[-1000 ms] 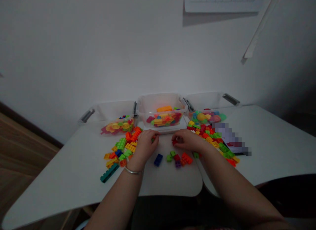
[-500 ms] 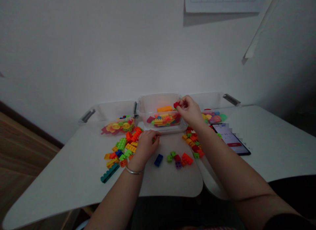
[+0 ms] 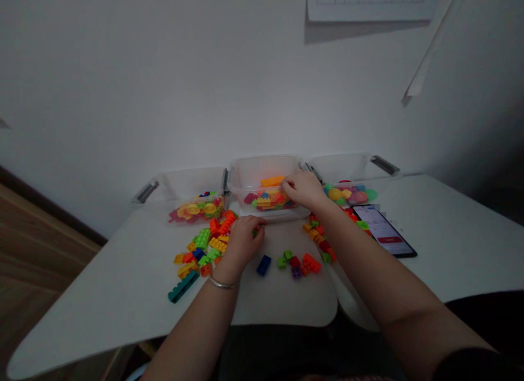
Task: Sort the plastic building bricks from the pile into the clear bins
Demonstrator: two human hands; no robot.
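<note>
My right hand point(image 3: 303, 189) reaches over the front right of the middle clear plastic box point(image 3: 262, 164), its fingers bent down and pressed together. What they hold, if anything, is hidden. Inside that box lie mixed building bricks, with a long orange brick point(image 3: 272, 181) on top. My left hand point(image 3: 245, 238) rests on the table in front of the box, fingers curled. A bit of green brick point(image 3: 255, 232) shows between its thumb and fingers. Close by on the right are a blue brick point(image 3: 264, 265), several small green bricks point(image 3: 282, 262), a purple brick point(image 3: 296, 272) and an orange-red brick point(image 3: 311, 262).
Left of my left hand spreads a pile of loose bricks point(image 3: 202, 238), with a long teal brick point(image 3: 183, 286) nearest me. More bricks point(image 3: 317, 236) lie under my right forearm. Clear boxes stand left point(image 3: 192, 179) and right point(image 3: 339, 165). A phone point(image 3: 387, 231) lies at the right.
My right hand has moved left and lower over the middle box. The red brick that showed in its fingertips is out of sight. My left hand stays in place.
</note>
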